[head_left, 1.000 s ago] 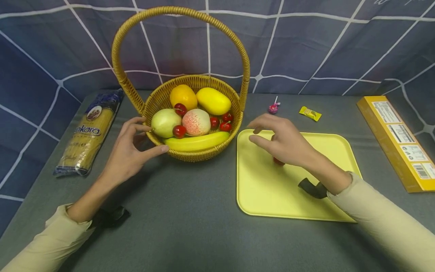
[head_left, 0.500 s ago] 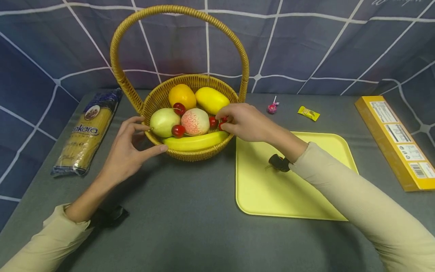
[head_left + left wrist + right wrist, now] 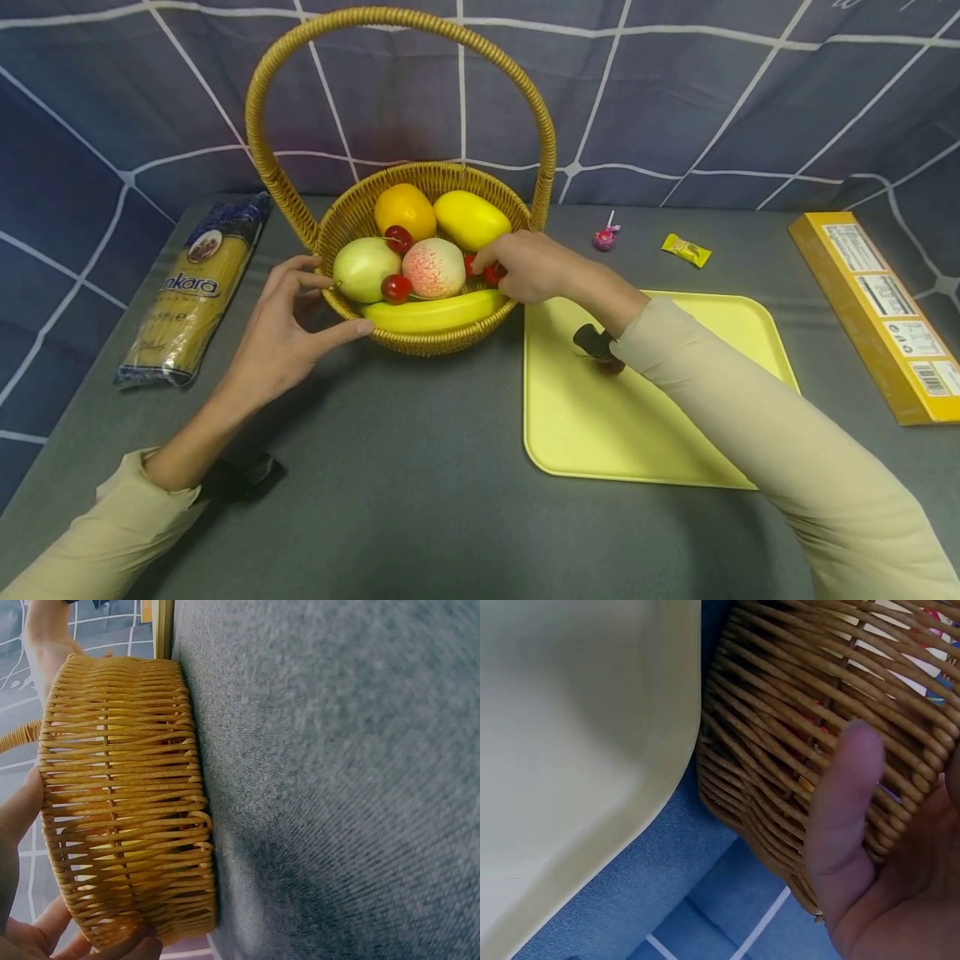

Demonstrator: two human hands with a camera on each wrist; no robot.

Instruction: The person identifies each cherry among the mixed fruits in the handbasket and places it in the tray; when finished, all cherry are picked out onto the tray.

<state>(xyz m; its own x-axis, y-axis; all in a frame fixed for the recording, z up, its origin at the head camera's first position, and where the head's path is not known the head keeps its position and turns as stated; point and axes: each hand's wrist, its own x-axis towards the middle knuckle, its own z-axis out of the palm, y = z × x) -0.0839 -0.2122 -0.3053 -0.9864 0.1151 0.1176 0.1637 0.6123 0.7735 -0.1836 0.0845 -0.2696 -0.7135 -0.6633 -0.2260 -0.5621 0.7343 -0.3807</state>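
One wicker basket [image 3: 420,275] is sitting on the grey tabletop [image 3: 420,483], holding one orange [image 3: 405,210], one mango [image 3: 471,220], one pear [image 3: 364,268], one peach [image 3: 432,268], one banana [image 3: 435,313] and four visible cherries. The right hand [image 3: 534,267] is reaching over the rim, its fingers [image 3: 487,250] pinching a cherry [image 3: 493,273] at the basket's right side. The left hand [image 3: 281,337] is bracing the basket's left wall, fingers relaxed and spread, thumb touching the weave. One yellow tray [image 3: 637,433] is lying just right of the basket. Farther out are lying one pasta pack [image 3: 193,292], one lollipop [image 3: 603,238], one sweet [image 3: 684,249] and one box [image 3: 877,308].
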